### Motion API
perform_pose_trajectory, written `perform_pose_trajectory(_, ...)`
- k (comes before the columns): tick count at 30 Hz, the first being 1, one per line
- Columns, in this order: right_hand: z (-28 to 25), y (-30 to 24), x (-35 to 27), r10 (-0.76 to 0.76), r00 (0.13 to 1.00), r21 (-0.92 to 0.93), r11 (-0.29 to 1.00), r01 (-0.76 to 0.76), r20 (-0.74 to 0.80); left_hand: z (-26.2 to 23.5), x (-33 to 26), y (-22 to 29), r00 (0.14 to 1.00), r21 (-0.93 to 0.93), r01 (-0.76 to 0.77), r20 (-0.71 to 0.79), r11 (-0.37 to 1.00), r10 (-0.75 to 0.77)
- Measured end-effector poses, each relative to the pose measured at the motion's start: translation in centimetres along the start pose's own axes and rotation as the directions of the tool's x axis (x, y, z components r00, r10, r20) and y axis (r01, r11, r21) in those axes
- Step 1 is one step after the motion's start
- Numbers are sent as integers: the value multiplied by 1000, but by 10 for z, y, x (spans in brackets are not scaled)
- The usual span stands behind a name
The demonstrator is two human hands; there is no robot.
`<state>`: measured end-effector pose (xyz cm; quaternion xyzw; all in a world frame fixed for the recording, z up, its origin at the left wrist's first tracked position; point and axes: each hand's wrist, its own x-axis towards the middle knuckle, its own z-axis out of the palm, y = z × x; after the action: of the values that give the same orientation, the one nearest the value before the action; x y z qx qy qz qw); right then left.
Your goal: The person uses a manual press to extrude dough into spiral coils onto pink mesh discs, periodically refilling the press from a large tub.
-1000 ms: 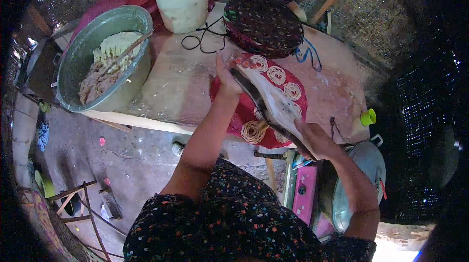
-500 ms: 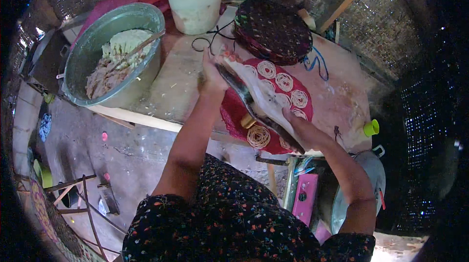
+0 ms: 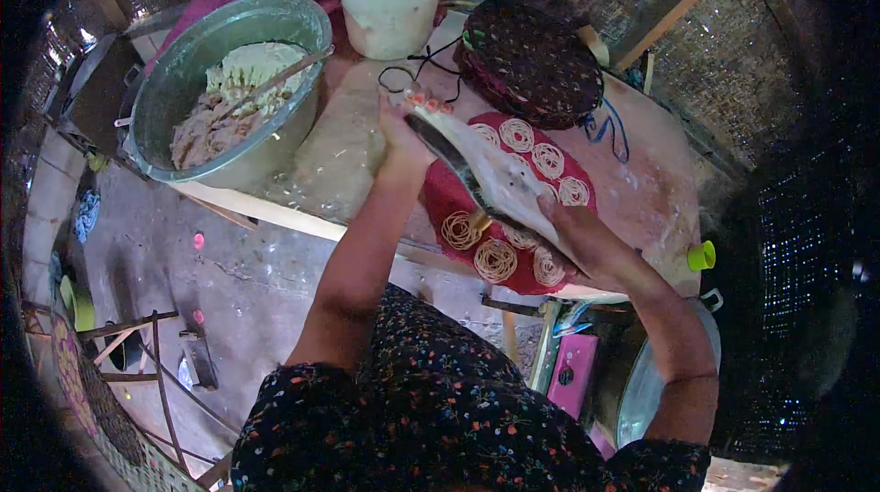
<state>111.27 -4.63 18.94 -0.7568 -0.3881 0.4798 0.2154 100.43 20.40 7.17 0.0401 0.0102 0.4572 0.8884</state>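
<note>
A flat round tray is held up on edge between both hands, tilted steeply so its pale underside faces up. The left hand grips the far rim, fingers curled over the top edge; the right hand clamps the near rim, thumb on the pale face. Both are closed firmly on the tray.

Directly beneath the hands lies a red mat carrying small coils of noodle, several in a loose ring (some hidden behind the tray). One coil sits just under the tray's lower edge.

To handle this well, I'd judge the tray should stay low over the mat and be tipped evenly with both hands, so nothing slides off sideways or lands on another coil.

Beyond the left hand stands a big metal basin of dough with a stick resting in it. Past it is a pale bucket. Ahead of the right hand sits a dark round stack of woven trays, with a black cord beside it. Right of the right hand, at the table edge, is a small green cup.
</note>
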Motion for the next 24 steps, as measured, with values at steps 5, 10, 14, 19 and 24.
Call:
perform_pose_trajectory(5,4,13,21,-67,990,-109,993,54,-122,35,-1,11,993,47,-26,-112,999,31)
perform_pose_trajectory(10,4,-4,0,44,998,51,998,-46,37,14,-14,23,1000,-3,15,-25,1000,-16)
perform_pose_trajectory(14,-4,16,7,35,998,-10,999,-35,-58,11,-18,-6,997,14,-54,-58,998,55)
perform_pose_trajectory(19,1,19,36,-18,995,-127,992,6,-97,-11,2,1,999,-55,-46,-20,997,45)
perform_pose_trajectory(24,18,29,58,-176,982,-160,973,164,-65,-27,13,25,998,-33,-20,57,999,22)
